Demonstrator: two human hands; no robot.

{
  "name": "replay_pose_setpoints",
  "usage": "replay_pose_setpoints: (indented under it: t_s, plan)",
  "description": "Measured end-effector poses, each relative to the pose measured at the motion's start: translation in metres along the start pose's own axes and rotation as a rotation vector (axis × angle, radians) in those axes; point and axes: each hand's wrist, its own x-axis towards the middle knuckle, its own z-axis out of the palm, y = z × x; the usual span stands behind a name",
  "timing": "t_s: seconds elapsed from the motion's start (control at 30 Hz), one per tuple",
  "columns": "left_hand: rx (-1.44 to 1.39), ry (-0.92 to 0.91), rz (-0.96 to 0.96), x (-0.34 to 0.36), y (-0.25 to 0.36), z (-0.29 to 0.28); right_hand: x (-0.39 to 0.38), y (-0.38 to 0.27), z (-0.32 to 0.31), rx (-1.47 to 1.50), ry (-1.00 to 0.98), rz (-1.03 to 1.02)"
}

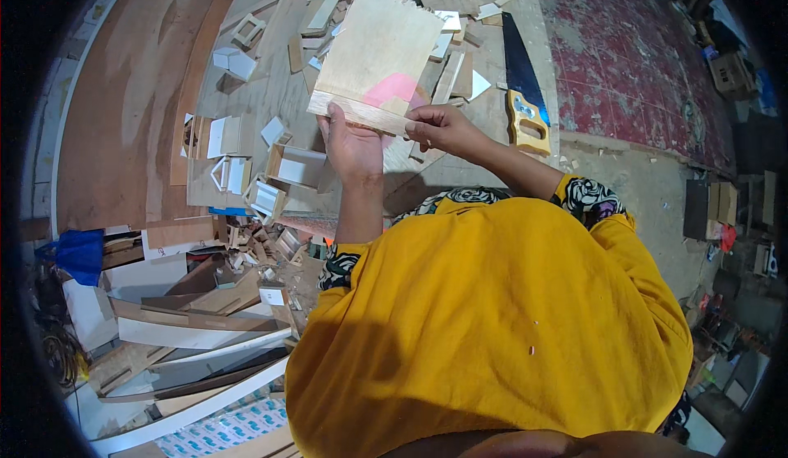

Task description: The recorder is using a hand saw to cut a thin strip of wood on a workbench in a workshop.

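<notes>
Your left hand (355,150) is closed on the board (379,43) and strip (361,114); your right hand (450,132) pinches the strip's end. You seem to be matching them up; hold steady next.

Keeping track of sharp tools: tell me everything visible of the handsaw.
The handsaw has a long, dark, metallic-looking blade, narrower at its far end, and a yellowish, wood-looking handle with a grip hole and shiny fasteners. It lies on the worktable near its right edge, handle toward the person. Neither the left hand nor right hand touches it.
</notes>
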Motion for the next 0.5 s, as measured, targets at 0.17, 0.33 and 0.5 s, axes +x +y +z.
replay_pose_setpoints:
  t_s: [0.17, 0.33, 0.5]
  plan:
    - [-0.122, -0.014, -0.053, 0.004, -0.001, -0.007, 0.003, 0.006, 0.002, 0.020, 0.032, -0.034]
    - [-0.214, -0.018, -0.084, 0.008, 0.004, -0.012, 0.003, 0.009, 0.001, -0.018, 0.014, -0.026]
    - [-0.159, 0.087, -0.102, 0.021, -0.003, -0.041, 0.002, 0.019, -0.001, -0.029, 0.033, -0.021]
